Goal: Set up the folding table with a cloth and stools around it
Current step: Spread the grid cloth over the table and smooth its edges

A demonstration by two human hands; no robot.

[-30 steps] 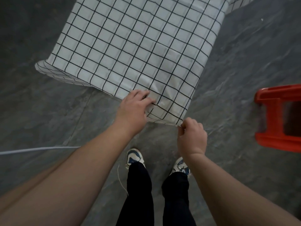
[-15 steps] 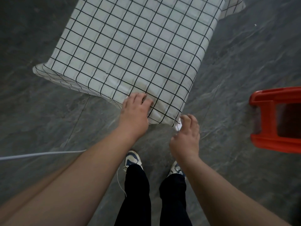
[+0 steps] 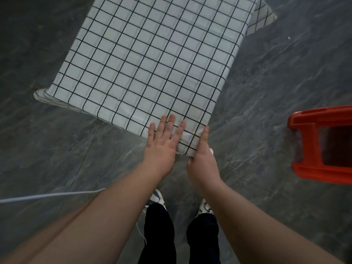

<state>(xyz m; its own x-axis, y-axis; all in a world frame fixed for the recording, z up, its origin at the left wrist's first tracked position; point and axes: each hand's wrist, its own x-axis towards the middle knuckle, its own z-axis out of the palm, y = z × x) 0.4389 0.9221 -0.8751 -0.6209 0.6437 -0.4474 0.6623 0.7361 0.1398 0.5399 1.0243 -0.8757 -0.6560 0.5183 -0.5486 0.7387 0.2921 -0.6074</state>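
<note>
The checked cloth (image 3: 152, 60) already covers the worktop; the red stool (image 3: 322, 143) stands apart at the right. Risk: a tug at the near corner could drag the cloth askew. Left hand (image 3: 162, 141) lies flat, fingers spread, pressing the corner. Right hand (image 3: 202, 159) touches the overhang; grip cannot be told.

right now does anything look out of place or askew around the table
The red plastic stool lies tipped on its side on the floor, right of the table, not standing at it. The checked tablecloth lies flat; the left hand presses its near corner and the right hand holds the overhang.
</note>
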